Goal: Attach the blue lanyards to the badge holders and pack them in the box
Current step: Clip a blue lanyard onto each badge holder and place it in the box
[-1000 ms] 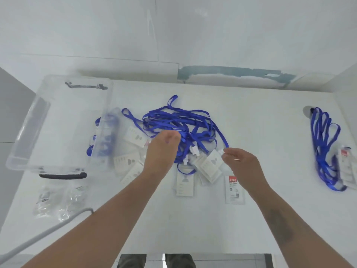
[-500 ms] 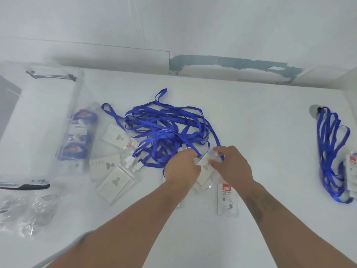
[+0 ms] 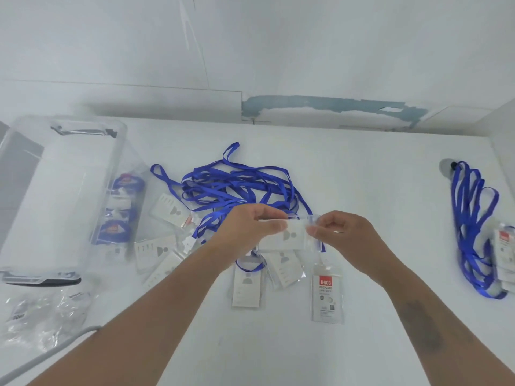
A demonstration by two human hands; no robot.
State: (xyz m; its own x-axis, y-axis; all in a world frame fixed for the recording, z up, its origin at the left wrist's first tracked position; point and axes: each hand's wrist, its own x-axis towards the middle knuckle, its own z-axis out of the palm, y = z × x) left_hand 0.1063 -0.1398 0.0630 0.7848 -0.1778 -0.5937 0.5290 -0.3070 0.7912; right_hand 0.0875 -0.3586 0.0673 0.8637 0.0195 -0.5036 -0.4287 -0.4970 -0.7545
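Note:
A clear badge holder (image 3: pixel 289 235) hangs sideways above the white table (image 3: pixel 376 168), held between both hands. My left hand (image 3: pixel 248 227) pinches its left end and my right hand (image 3: pixel 342 232) pinches its right end. Behind them lies a tangled heap of blue lanyards (image 3: pixel 237 185). Several loose badge holders lie on the table, one (image 3: pixel 246 285) below the hands and one with a red label (image 3: pixel 326 293) to the right. The clear plastic box (image 3: pixel 44 196) stands at the left, with blue-lanyard badges (image 3: pixel 122 210) showing through its near wall.
A second bundle of blue lanyards (image 3: pixel 473 227) with badge holders (image 3: pixel 505 254) lies at the right edge. Crumpled clear plastic bags (image 3: pixel 41 316) sit in front of the box. A grey cable (image 3: pixel 50 355) runs across the lower left corner. A white wall stands behind the table.
Both hands came together over the pile, took up one badge holder and lifted it off the table. The view has shifted a little.

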